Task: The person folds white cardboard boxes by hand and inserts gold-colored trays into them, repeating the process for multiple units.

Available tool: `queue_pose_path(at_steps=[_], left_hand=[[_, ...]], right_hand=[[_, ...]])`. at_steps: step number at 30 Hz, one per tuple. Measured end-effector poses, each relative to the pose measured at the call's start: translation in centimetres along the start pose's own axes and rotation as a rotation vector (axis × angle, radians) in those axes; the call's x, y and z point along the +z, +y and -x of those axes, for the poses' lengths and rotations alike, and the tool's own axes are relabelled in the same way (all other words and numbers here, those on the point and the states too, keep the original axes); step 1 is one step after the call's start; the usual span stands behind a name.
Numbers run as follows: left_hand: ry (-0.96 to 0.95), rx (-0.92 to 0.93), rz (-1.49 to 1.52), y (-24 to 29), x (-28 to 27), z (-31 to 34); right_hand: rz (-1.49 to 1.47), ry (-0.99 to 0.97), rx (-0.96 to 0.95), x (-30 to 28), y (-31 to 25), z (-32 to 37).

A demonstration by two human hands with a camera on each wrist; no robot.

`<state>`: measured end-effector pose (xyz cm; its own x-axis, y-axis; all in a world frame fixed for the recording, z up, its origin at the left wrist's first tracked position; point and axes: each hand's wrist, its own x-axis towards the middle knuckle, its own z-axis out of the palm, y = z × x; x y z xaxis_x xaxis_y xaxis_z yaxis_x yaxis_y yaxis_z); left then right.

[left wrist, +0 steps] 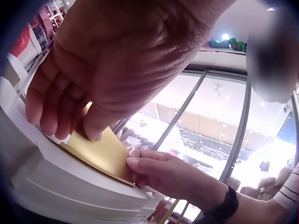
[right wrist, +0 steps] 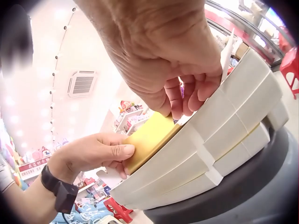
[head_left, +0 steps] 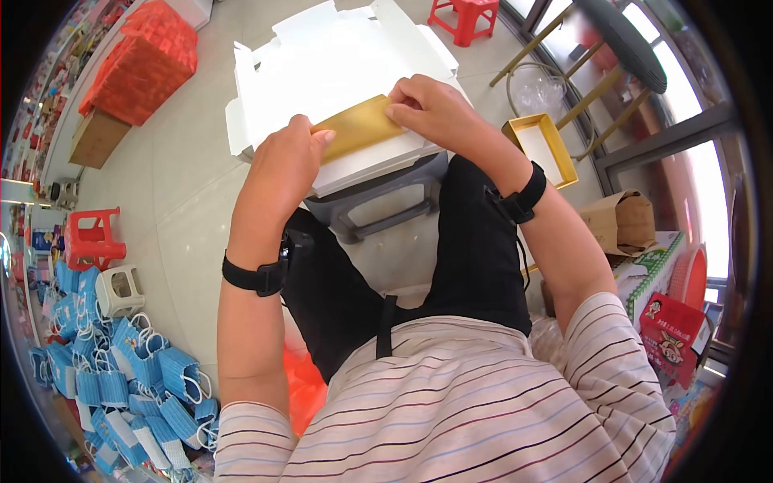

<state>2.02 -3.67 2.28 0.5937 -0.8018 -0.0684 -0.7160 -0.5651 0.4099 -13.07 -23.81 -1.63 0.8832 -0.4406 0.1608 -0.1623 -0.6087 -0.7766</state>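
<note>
A long gold cardboard panel (head_left: 358, 129) lies across the near side of a stack of white die-cut cardboard sheets (head_left: 338, 60). My left hand (head_left: 286, 165) pinches its left end, thumb on the gold face. At the opposite end my right hand (head_left: 435, 109) pinches it between thumb and curled fingers. The left wrist view shows the gold face (left wrist: 105, 151) and the right hand (left wrist: 163, 170) at its far corner. From the right wrist, the gold strip (right wrist: 152, 140) runs along the stack's edge, with the left thumb over its end. The stack sits on a grey plastic stool (head_left: 378, 201).
To the right, a gold-rimmed box (head_left: 543, 149) stands by a stool with metal legs and a brown paper bag (head_left: 624, 221). Blue-and-white packages with cord handles (head_left: 129, 386) are heaped at left, near a red stool (head_left: 94, 239) and a white stool (head_left: 121, 290).
</note>
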Motion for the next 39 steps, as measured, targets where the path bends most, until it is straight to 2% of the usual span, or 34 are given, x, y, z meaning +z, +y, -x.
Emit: queue_pose_path(at_steps=[6, 8, 11, 18, 21, 39], left_hand=[[-0.001, 0.094, -0.146, 0.1, 0.1, -1.2], [-0.033, 0.054, 0.024, -0.7, 0.5, -2.0], [-0.052, 0.023, 0.074, -1.1, 0.8, -2.4], [-0.029, 0.051, 0.077, -1.6, 1.2, -2.7], [-0.112, -0.016, 0.071, -1.2, 0.8, -2.8], [0.029, 0.089, -0.021, -1.4, 2.1, -2.2]], right_hand=[[0.062, 0.004, 0.002, 0.4, 0.4, -0.3], [0.067, 0.018, -0.01, 0.6, 0.8, -0.4], [0.14, 0.071, -0.067, 1.1, 1.1, -0.5], [0.167, 0.073, -0.074, 1.2, 1.3, -0.8], [0.162, 0.057, -0.06, 1.1, 1.1, -0.7], [0.237, 0.007, -0.061, 1.0, 1.2, -1.0]])
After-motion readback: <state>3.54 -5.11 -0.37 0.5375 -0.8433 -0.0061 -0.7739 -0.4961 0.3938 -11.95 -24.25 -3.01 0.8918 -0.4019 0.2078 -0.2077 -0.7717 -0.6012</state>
